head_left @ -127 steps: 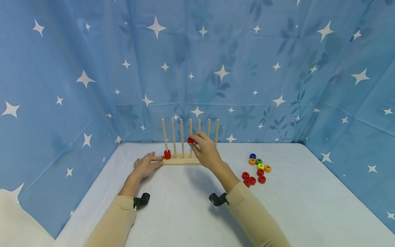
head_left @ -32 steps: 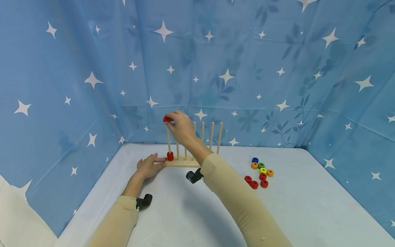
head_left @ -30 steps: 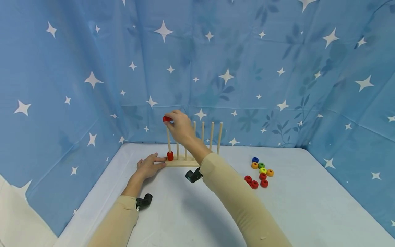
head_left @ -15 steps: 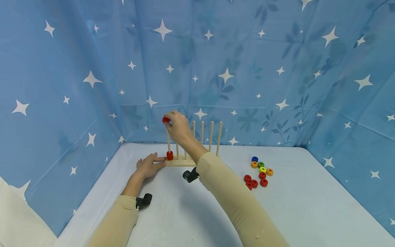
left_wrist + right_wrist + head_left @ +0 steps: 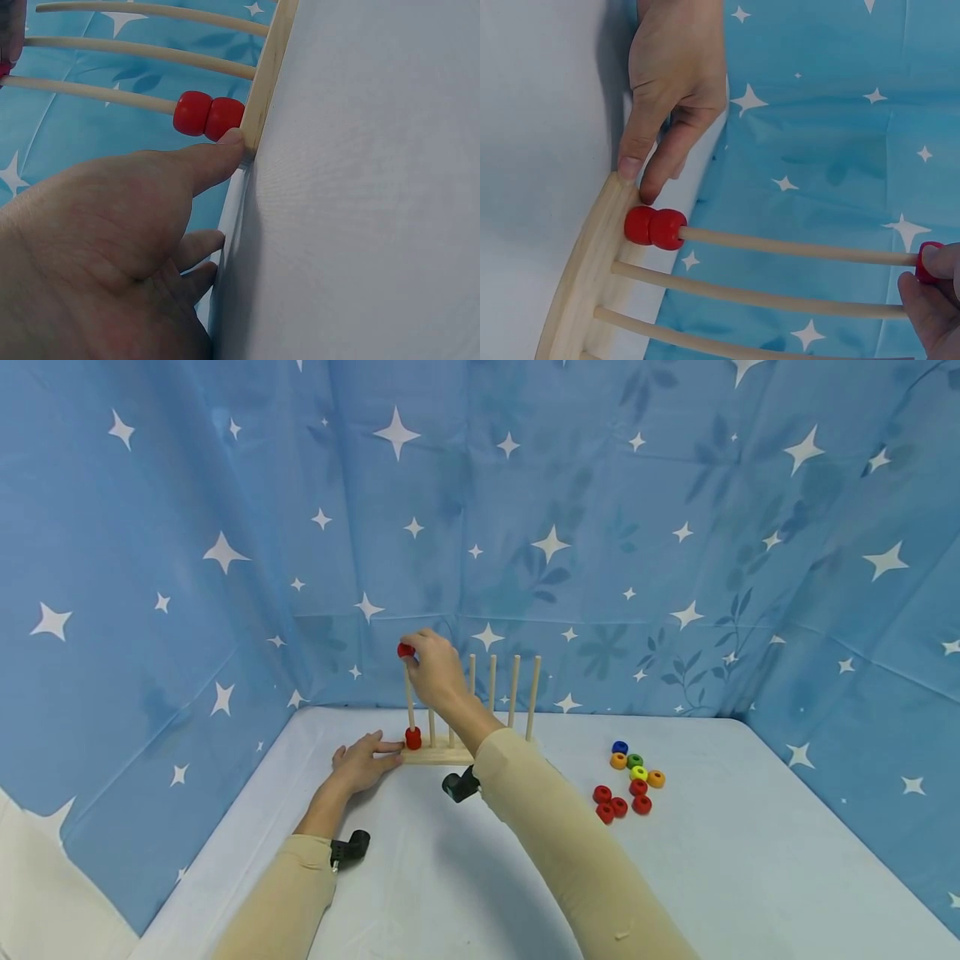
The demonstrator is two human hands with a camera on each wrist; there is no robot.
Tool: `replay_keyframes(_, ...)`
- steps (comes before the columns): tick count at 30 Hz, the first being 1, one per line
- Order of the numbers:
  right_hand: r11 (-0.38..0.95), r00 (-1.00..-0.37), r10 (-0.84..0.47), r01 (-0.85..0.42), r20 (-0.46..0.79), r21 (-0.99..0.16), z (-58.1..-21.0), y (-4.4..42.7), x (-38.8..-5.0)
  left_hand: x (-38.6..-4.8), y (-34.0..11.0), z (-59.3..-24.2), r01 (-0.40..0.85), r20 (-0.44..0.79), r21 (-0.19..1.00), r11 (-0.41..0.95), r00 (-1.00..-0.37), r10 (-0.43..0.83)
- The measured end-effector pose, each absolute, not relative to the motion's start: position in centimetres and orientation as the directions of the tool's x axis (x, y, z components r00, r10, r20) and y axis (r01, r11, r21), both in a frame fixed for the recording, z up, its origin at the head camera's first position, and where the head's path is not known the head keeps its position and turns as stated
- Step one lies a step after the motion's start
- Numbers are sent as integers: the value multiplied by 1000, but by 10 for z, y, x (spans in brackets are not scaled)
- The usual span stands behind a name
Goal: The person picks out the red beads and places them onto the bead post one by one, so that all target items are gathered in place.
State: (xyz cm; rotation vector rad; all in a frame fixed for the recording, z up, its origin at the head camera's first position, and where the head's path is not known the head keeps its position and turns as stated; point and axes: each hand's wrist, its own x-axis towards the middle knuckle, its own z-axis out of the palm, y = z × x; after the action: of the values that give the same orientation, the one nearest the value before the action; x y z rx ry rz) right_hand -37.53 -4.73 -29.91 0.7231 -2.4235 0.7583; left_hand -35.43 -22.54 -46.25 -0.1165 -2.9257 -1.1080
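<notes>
A wooden peg rack with upright rods rests on the table, its pale base [image 5: 442, 756] running left to right. Two stacked red beads [image 5: 656, 228] sit at the bottom of its leftmost rod [image 5: 795, 245]. My right hand [image 5: 437, 670] pinches another red bead [image 5: 406, 650] between thumb and fingertips at that rod's top end; in the right wrist view the bead [image 5: 928, 262] surrounds or meets the tip. My left hand [image 5: 362, 763] touches the base's left end with extended thumb and fingers. In the left wrist view its thumb [image 5: 221, 150] lies against the base corner.
Right of the rack lie loose beads: several red [image 5: 618, 807], two orange [image 5: 656, 779], one yellow [image 5: 638, 773], one green [image 5: 634, 762] and one blue [image 5: 620, 748]. A blue star-patterned curtain [image 5: 480, 527] stands behind the white table [image 5: 750, 827].
Since the oldest frame, my right hand has carried the red bead left and up to the leftmost rod's top. Over the last second it has barely moved. My left hand stays at the base.
</notes>
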Motion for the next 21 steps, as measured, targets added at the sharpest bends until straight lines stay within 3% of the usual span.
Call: replay_keyframes(21, 725, -725, -367, -616, 583, -308, -302, -48, -378, -354, -227, -465, 76, 34, 664, 744, -997, 71)
